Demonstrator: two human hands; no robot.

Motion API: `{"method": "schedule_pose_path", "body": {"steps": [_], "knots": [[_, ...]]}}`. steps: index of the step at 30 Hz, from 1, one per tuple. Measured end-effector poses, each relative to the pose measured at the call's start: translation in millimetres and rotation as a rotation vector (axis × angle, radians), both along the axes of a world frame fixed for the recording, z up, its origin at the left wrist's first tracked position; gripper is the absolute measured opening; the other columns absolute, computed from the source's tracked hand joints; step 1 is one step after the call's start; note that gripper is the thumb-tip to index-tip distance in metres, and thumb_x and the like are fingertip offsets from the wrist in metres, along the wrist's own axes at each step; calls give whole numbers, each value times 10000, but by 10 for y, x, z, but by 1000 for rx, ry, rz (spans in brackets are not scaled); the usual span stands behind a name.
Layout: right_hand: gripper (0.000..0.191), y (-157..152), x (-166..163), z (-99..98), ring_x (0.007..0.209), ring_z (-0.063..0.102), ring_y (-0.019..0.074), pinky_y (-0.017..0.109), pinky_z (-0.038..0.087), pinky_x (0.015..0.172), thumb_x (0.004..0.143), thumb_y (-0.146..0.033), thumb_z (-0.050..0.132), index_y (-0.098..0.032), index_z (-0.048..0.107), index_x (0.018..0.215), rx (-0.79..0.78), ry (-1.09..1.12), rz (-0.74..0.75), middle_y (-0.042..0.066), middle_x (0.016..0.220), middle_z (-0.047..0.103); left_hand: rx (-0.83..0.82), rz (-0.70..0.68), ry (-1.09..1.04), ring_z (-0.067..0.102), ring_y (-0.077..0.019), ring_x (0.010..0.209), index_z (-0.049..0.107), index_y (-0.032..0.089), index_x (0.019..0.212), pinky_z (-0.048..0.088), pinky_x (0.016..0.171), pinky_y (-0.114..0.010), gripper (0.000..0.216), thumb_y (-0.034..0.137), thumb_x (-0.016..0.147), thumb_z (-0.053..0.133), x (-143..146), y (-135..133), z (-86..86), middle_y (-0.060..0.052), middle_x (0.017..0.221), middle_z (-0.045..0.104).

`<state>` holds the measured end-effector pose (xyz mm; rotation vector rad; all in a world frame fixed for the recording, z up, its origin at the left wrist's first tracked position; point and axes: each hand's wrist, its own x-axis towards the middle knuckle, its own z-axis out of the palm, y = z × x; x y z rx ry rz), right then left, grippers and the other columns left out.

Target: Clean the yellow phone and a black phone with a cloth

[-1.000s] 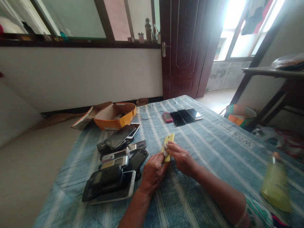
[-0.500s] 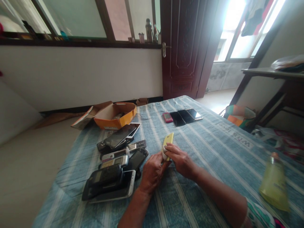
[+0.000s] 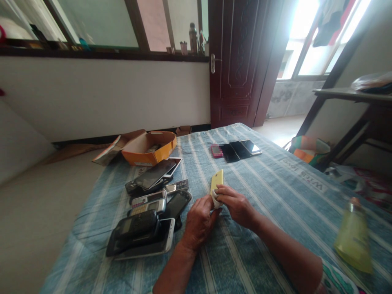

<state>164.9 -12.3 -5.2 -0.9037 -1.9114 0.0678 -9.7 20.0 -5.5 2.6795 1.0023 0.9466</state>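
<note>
While I watch from far off, both hands meet over the middle of the table. The left hand point(image 3: 198, 222) has its fingers curled shut round the low end of the yellow phone point(image 3: 217, 179). It holds the phone up on end, tipped a little, just above the striped sheet point(image 3: 275, 192). The right hand point(image 3: 236, 205) has its fingers bent and closed on a small white rag point(image 3: 216, 200). It presses the rag on the near part of the phone. The two hands are just beside each other there.

Near the hands, on their left, lies a pile point(image 3: 147, 212) of old phones, some on top of others. Past the pile, at the far left edge, sits an orange box point(image 3: 150, 148) with its top open. A row point(image 3: 235, 150) of four phones lies flat, side by side, at the far end, well apart from the hands. A yellow bottle point(image 3: 352, 241) stands at the right and looks blurry.
</note>
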Motion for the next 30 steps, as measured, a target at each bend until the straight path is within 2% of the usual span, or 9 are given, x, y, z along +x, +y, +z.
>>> {"method": "schedule_pose_path", "body": {"steps": [3,10,17,24,30], "knots": [[315,2,28,30,1211,545,212,397,479,1029,926,-86,434,-195,668,1106,-24,44,2,106,1122,661,15,-15,-30,642,-238,915,577,154,1139,564,789,-379,270,306,928,504,3,6,-14,-96,1035,675],[202,19,113,105,1090,630,186,316,521,945,911,-151,536,-215,700,1009,-94,260,-30,92,1111,674,96,-48,-103,583,-265,1166,521,162,1304,528,955,-413,373,287,961,445,5,43,-95,-161,1284,588],[155,42,165,102,1065,646,197,328,533,924,874,-167,601,-220,710,970,-108,341,-68,79,1090,690,199,-65,-141,635,-241,1093,534,157,1279,555,922,-387,333,244,971,441,106,30,-47,-139,1186,658],[340,-56,73,195,1200,563,239,430,500,1013,930,-80,433,-184,658,1162,95,81,-198,121,1153,660,256,-18,-76,654,-246,1031,543,149,1218,561,895,-409,281,238,975,435,173,-29,65,-137,1122,682],[339,-165,-36,234,1283,484,294,460,481,1039,932,-60,428,-106,627,1203,219,-146,-340,169,1163,642,253,24,-59,659,-251,1001,546,149,1181,565,872,-408,250,214,971,427,226,-61,99,-139,1096,685]]}}
